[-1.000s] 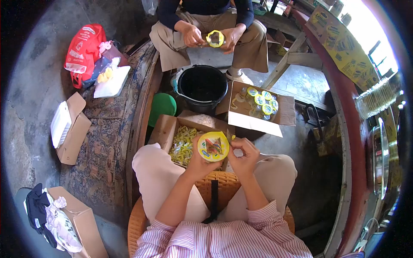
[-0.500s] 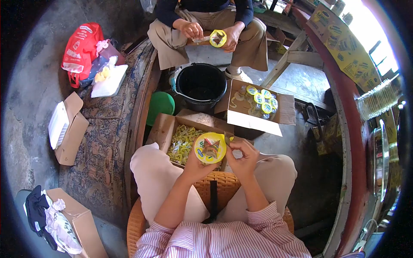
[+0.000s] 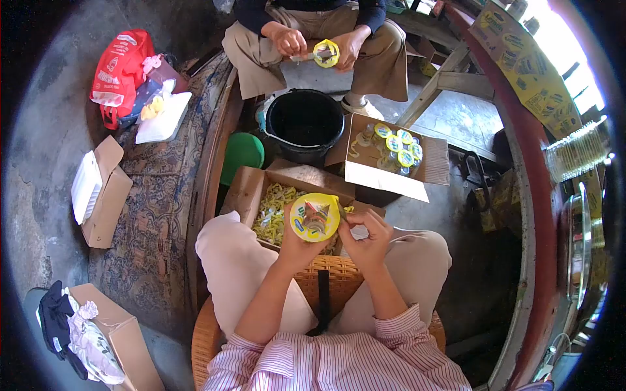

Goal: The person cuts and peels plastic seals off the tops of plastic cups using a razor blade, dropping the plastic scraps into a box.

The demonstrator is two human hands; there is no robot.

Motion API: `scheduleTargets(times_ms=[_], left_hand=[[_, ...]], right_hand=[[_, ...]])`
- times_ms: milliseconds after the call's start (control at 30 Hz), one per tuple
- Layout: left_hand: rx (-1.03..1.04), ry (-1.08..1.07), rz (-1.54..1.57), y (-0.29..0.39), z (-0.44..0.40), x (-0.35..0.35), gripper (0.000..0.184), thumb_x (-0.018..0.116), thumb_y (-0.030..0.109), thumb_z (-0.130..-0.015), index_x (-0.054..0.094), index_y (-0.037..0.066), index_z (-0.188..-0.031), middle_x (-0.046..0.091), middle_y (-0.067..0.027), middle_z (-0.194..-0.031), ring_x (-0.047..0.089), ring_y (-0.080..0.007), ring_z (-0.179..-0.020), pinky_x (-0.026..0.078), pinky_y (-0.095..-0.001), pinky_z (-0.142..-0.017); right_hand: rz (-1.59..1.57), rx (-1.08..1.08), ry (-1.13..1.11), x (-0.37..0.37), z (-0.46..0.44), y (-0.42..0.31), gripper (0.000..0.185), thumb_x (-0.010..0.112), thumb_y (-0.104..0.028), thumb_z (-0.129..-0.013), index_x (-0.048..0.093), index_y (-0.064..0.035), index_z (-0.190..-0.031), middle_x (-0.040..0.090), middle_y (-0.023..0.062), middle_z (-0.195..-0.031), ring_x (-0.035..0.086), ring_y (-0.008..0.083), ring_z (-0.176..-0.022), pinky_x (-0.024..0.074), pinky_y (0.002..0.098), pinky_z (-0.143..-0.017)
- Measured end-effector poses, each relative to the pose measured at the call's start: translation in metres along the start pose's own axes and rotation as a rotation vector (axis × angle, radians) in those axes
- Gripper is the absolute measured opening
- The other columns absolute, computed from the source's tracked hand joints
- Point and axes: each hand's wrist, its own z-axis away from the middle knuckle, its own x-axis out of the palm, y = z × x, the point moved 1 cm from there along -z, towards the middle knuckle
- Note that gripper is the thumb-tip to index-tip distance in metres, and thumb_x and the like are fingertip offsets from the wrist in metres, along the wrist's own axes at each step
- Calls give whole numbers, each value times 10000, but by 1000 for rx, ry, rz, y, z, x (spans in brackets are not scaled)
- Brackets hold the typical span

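Note:
My left hand point(image 3: 298, 251) is wrapped round a plastic cup point(image 3: 314, 218) with a yellow-rimmed printed film top, which faces up toward me. A dark, triangular patch shows in the middle of the film. My right hand point(image 3: 365, 244) is closed in a pinch at the cup's right rim, on a thin dark blade-like tool point(image 3: 343, 212) whose exact kind is too small to tell. Below the cup, a cardboard box point(image 3: 245, 199) holds a heap of yellow-green film strips point(image 3: 277, 218).
Opposite me a co-worker's hands point(image 3: 349, 49) hold another yellow-rimmed cup point(image 3: 326, 53). Between us stand a black bucket point(image 3: 305, 153), a green lid-like disc point(image 3: 242, 158) and an open carton point(image 3: 385, 181) with several cups. A patterned seat point(image 3: 153, 215) lies left; a red wooden frame point(image 3: 544, 247) rises right.
The cup in my left hand has shifted slightly up and left, its top tilting a little. My right hand stays at its rim. The co-worker's cup has moved slightly.

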Motion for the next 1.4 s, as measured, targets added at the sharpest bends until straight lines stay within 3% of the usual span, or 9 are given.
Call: scheduleTargets(times_ms=[333, 833, 1000, 1100, 1200, 1400], left_hand=[[91, 10, -113, -2, 0, 2, 597, 701, 22, -668, 314, 22, -1122, 504, -120, -1078, 524, -193, -1016, 421, -311, -872], [20, -33, -103, 10, -3, -3, 606, 684, 40, -663, 353, -3, -1168, 524, -129, -1090, 532, -204, -1027, 412, -311, -878], [79, 18, -155, 6, -2, -4, 511, 658, 20, -677, 455, 1, -1145, 562, -98, -1067, 547, -166, -989, 429, -298, -859], [69, -25, -169, 4, -1, -6, 584, 669, 56, -677, 379, -9, -1180, 517, -131, -1091, 522, -224, -1014, 399, -324, -885], [146, 35, -245, -6, 0, -6, 432, 654, 36, -697, 506, -5, -1101, 572, -92, -1063, 556, -165, -982, 436, -293, -849], [146, 13, -244, -6, -1, -3, 400, 629, 23, -731, 509, -11, -1110, 577, -103, -1072, 558, -163, -986, 432, -292, -856]], right_hand=[[44, -38, 55, 5, 0, 0, 112, 656, 44, -636, 589, -8, -709, 574, 107, -639, 579, 208, -565, 431, 264, -500], [52, -60, 64, 5, -3, 0, 114, 652, 60, -644, 595, 1, -723, 582, 110, -649, 580, 209, -573, 434, 265, -511], [-9, -69, 49, 7, -1, 2, 110, 650, 62, -652, 593, 6, -728, 588, 116, -661, 586, 202, -578, 445, 263, -524], [1, -79, 32, 6, -2, -2, 109, 653, 63, -655, 594, 14, -732, 603, 115, -683, 593, 183, -595, 455, 254, -544], [-4, -52, 23, 4, -1, -3, 113, 663, 63, -650, 599, 27, -736, 624, 108, -712, 600, 153, -618, 464, 236, -570], [-32, -19, 41, 4, -1, -4, 108, 655, 58, -657, 588, 15, -730, 599, 106, -673, 596, 177, -589, 457, 252, -539]])
